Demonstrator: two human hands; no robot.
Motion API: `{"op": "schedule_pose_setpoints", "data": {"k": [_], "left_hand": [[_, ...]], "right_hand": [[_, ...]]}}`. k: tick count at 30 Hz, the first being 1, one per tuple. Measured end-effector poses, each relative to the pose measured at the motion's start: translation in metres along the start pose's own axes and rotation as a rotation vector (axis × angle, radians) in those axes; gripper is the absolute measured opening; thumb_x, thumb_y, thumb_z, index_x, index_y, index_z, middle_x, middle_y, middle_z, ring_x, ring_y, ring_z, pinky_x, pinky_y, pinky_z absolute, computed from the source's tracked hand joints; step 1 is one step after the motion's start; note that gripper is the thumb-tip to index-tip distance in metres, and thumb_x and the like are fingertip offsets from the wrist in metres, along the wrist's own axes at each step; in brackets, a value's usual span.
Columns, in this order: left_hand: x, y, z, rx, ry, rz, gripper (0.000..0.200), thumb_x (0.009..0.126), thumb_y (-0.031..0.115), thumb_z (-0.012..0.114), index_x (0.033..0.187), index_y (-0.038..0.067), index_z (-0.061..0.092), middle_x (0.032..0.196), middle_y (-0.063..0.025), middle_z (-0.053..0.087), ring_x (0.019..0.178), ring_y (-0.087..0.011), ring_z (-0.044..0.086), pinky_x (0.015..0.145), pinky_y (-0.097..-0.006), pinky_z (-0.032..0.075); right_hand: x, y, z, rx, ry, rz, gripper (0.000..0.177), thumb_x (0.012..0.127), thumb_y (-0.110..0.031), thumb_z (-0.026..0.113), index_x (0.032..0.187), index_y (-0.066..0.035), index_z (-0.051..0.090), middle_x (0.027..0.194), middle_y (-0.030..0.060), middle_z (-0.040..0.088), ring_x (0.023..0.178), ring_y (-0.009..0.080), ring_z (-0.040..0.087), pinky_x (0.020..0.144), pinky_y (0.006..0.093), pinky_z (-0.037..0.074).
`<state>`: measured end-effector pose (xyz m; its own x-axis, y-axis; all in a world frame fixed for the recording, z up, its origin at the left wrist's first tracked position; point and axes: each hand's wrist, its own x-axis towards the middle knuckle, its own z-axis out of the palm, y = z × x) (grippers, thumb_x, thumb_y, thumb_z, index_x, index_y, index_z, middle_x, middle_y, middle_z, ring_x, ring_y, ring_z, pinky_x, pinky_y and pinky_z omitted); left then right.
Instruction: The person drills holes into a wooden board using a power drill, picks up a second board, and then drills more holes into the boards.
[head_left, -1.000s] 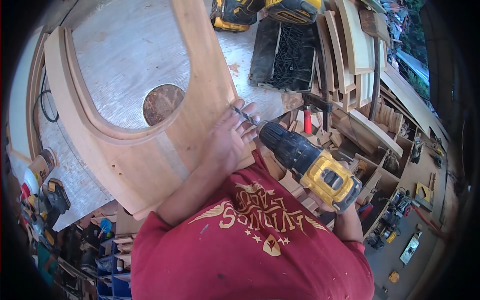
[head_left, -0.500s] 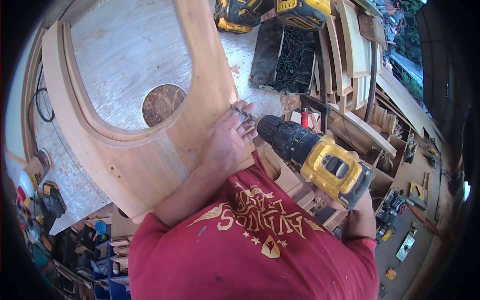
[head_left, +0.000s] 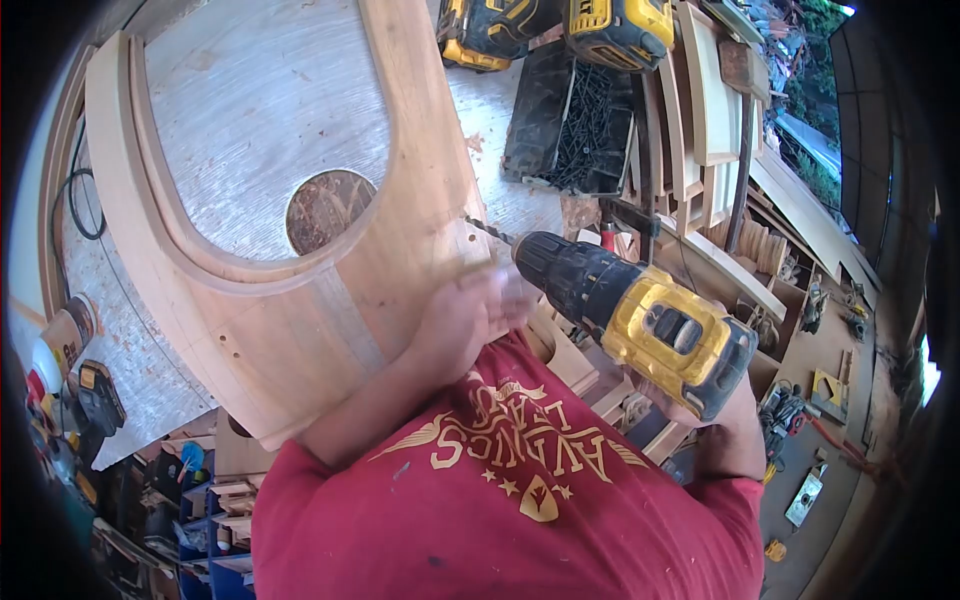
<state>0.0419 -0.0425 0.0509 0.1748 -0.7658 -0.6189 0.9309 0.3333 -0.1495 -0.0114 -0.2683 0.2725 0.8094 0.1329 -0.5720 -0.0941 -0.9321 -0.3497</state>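
A yellow and black cordless drill (head_left: 640, 320) is in my right hand (head_left: 672, 400), which wraps its handle from below and is mostly hidden by the drill body. Its drill bit (head_left: 488, 230) points left, with the tip right at the edge of a curved wooden frame (head_left: 400, 290). A small dark hole shows in the wood close under the bit. My left hand (head_left: 465, 315) is just below the bit, over the near edge of the frame, its fingers smeared by motion.
Under the frame lies a worn pale tabletop (head_left: 265, 85). Beyond it stand a black bin of screws (head_left: 580, 125) and more yellow-black power tools (head_left: 620, 30). A battery (head_left: 100, 395) and bottles sit at the left edge. Clamps and wooden parts (head_left: 715, 90) crowd the right.
My left hand has come away from the drill bit and moved down toward my body, uncovering the frame's edge and a hole. The drill has stayed nearly in place.
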Motion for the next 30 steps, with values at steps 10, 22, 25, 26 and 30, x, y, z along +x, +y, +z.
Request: {"op": "schedule_pose_setpoints", "data": {"k": [10,22,25,26,30], "left_hand": [[-0.058,0.027,0.126,0.946,-0.286,1.744,0.052,0.070,0.029,0.080,0.113,0.002,0.068,0.101,-0.0120,0.068,0.086,-0.0259,0.062,0.073,-0.0352,0.051],[-0.041,0.024,0.156,1.036,-0.242,1.763,0.031,0.084,0.022,0.071,0.102,-0.001,0.063,0.084,-0.0117,0.061,0.076,-0.0255,0.063,0.070,-0.0379,0.053],[-0.041,0.030,0.159,0.977,-0.233,1.744,0.029,0.089,0.022,0.071,0.104,-0.001,0.062,0.086,-0.0130,0.063,0.078,-0.0265,0.065,0.072,-0.0395,0.055],[-0.044,0.033,0.159,0.977,-0.231,1.718,0.028,0.090,0.022,0.071,0.104,-0.001,0.062,0.086,-0.0133,0.064,0.079,-0.0270,0.066,0.073,-0.0397,0.055],[-0.042,0.030,0.159,0.966,-0.236,1.694,0.027,0.093,0.020,0.069,0.106,-0.002,0.062,0.088,-0.0136,0.065,0.083,-0.0280,0.067,0.074,-0.0397,0.054]], "right_hand": [[0.034,-0.026,-0.023,0.039,-0.028,-0.138,0.074,0.067,-0.027,0.091,0.131,-0.002,0.061,0.123,0.0163,0.060,0.114,0.0295,0.061,0.094,0.0399,0.048],[0.073,-0.034,-0.042,0.155,-0.136,-0.164,0.071,0.072,-0.025,0.085,0.132,0.001,0.059,0.119,0.0166,0.061,0.105,0.0298,0.063,0.085,0.0400,0.050],[0.077,-0.033,-0.046,0.174,-0.150,-0.167,0.070,0.073,-0.025,0.084,0.133,0.001,0.058,0.118,0.0167,0.061,0.103,0.0299,0.063,0.083,0.0400,0.051],[0.078,-0.033,-0.048,0.181,-0.155,-0.166,0.070,0.073,-0.025,0.083,0.133,0.002,0.058,0.118,0.0168,0.061,0.103,0.0299,0.063,0.082,0.0401,0.051],[0.082,-0.031,-0.049,0.215,-0.171,-0.167,0.069,0.075,-0.025,0.082,0.133,0.003,0.057,0.117,0.0169,0.062,0.100,0.0300,0.064,0.079,0.0401,0.051]]}}
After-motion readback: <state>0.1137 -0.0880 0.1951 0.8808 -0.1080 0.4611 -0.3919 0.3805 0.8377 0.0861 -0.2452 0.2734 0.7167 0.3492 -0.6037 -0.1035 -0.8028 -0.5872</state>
